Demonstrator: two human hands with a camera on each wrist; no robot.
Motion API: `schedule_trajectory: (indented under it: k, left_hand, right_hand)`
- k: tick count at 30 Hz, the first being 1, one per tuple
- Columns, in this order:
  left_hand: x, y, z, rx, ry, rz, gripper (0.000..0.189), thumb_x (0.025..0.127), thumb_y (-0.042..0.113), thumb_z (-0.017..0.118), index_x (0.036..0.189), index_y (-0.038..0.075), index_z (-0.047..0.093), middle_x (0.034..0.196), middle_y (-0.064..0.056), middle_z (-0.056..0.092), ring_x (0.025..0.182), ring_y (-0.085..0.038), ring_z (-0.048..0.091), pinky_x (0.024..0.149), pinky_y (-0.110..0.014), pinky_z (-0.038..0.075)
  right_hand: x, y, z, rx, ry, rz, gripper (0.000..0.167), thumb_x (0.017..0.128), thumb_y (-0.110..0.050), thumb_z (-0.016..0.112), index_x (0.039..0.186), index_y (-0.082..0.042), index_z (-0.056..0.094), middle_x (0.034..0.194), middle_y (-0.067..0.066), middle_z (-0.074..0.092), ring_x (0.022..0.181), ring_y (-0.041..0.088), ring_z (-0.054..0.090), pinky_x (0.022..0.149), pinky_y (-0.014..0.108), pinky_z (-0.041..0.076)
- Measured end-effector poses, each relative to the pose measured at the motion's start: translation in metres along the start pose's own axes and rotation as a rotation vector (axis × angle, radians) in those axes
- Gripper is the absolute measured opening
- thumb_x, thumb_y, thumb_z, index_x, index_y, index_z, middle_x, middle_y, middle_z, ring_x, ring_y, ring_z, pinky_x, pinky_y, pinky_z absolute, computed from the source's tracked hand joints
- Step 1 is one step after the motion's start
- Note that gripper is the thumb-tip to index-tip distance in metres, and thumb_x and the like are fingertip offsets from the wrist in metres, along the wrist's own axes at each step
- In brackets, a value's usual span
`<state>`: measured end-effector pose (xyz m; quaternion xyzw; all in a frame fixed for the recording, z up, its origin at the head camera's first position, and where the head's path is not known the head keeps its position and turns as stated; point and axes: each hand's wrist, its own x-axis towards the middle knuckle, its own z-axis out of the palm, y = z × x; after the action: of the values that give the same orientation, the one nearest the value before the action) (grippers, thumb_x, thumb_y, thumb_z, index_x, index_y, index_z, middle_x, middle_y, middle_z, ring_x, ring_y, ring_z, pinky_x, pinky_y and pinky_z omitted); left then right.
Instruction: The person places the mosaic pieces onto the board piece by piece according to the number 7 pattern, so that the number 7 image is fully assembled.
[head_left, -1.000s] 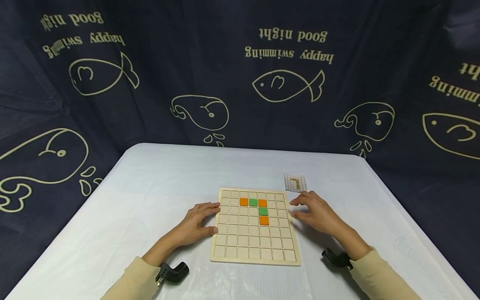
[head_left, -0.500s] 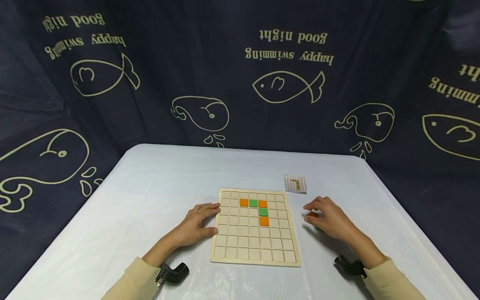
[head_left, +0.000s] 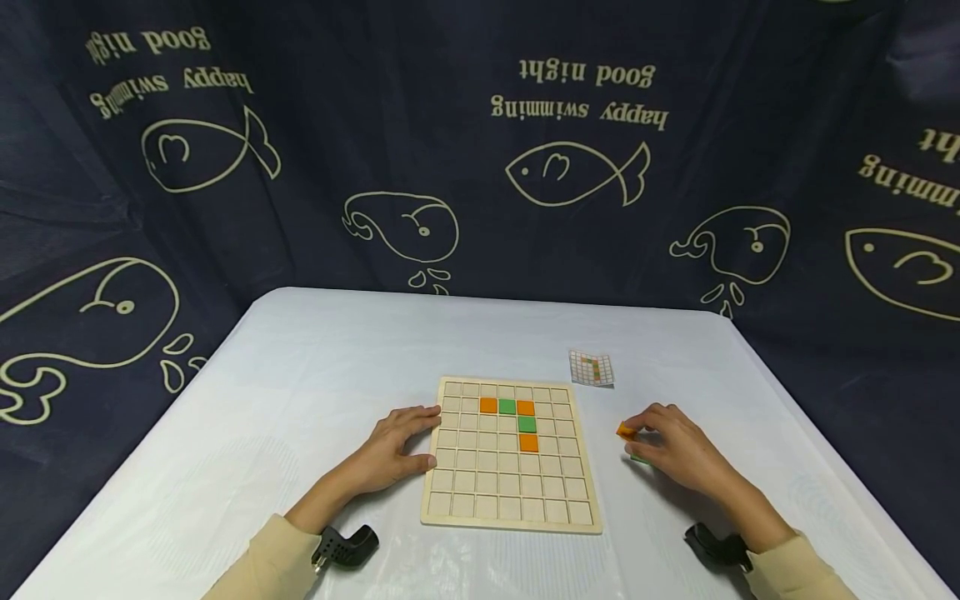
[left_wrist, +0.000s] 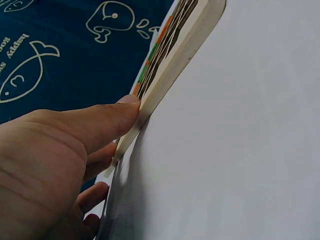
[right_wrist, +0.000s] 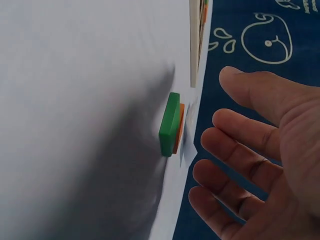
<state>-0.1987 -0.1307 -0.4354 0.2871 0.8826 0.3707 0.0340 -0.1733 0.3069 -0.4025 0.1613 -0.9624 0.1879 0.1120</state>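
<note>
A wooden grid board (head_left: 487, 483) lies in the middle of the table in the head view, with several orange and green square tiles (head_left: 527, 424) set in its upper cells. Against the board's left edge rests my left hand (head_left: 382, 452); the left wrist view shows its thumb (left_wrist: 112, 122) touching the edge. Right of the board, my right hand (head_left: 678, 446) hovers over a loose orange tile (head_left: 625, 431) and a loose green tile (head_left: 640, 459), which it partly covers. Seen in the right wrist view, its fingers are loosely bent and apart, and the green tile (right_wrist: 170, 125) lies beyond the fingertips.
A small card (head_left: 591, 367) printed with a coloured grid pattern lies beyond the board's upper right corner. White cloth (head_left: 360, 333) covers the table, and a dark printed curtain (head_left: 480, 250) hangs behind its far edge. Black camera mounts (head_left: 348, 546) sit at both wrists.
My right hand has moved away from the board's right edge, rightward and toward me, to the loose tiles, which have come into sight. The left hand and the board have stayed put.
</note>
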Motion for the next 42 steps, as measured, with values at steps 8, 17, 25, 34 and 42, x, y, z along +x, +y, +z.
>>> schedule_trajectory:
  k: [8, 17, 25, 34, 42]
  left_hand:
    - [0.0, 0.0, 0.001, -0.002, -0.001, -0.009, 0.062, 0.083, 0.027, 0.071, 0.137, 0.006, 0.048, 0.151, -0.004, 0.037, 0.141, -0.031, 0.027, 0.109, -0.058, 0.021]
    - [0.0, 0.001, 0.0, -0.012, -0.004, -0.015, 0.061, 0.084, 0.027, 0.07, 0.137, 0.006, 0.048, 0.152, -0.005, 0.037, 0.141, -0.032, 0.026, 0.109, -0.058, 0.02]
    - [0.0, 0.001, 0.0, -0.009, -0.001, 0.0, 0.061, 0.084, 0.026, 0.07, 0.137, 0.005, 0.049, 0.151, -0.006, 0.037, 0.141, -0.032, 0.027, 0.109, -0.058, 0.02]
    - [0.0, 0.001, 0.0, -0.006, 0.006, 0.011, 0.061, 0.083, 0.025, 0.071, 0.136, 0.005, 0.049, 0.151, -0.006, 0.038, 0.141, -0.032, 0.027, 0.109, -0.058, 0.02]
    - [-0.001, 0.002, -0.001, -0.009, 0.005, 0.008, 0.061, 0.083, 0.024, 0.071, 0.136, 0.004, 0.049, 0.151, -0.007, 0.038, 0.141, -0.033, 0.027, 0.109, -0.058, 0.019]
  right_hand:
    - [-0.007, 0.004, -0.001, -0.034, 0.008, 0.042, 0.023, 0.075, -0.022, 0.078, 0.095, -0.013, 0.072, 0.094, -0.003, 0.066, 0.092, 0.019, 0.056, 0.079, 0.04, 0.046]
    - [-0.013, 0.009, -0.003, -0.058, -0.028, 0.075, 0.021, 0.074, -0.021, 0.078, 0.093, -0.015, 0.072, 0.092, -0.004, 0.065, 0.089, 0.016, 0.053, 0.078, 0.038, 0.045]
    - [-0.015, 0.013, -0.001, -0.06, -0.066, 0.09, 0.021, 0.074, -0.023, 0.078, 0.093, -0.015, 0.071, 0.089, -0.006, 0.062, 0.084, 0.011, 0.049, 0.071, 0.03, 0.042]
    - [-0.016, 0.014, -0.001, -0.045, -0.084, 0.102, 0.022, 0.073, -0.023, 0.079, 0.093, -0.015, 0.071, 0.09, -0.007, 0.061, 0.086, 0.012, 0.05, 0.073, 0.033, 0.043]
    - [-0.017, 0.015, 0.0, -0.056, -0.077, 0.091, 0.023, 0.073, -0.023, 0.079, 0.093, -0.017, 0.071, 0.09, -0.008, 0.059, 0.086, 0.01, 0.049, 0.072, 0.031, 0.043]
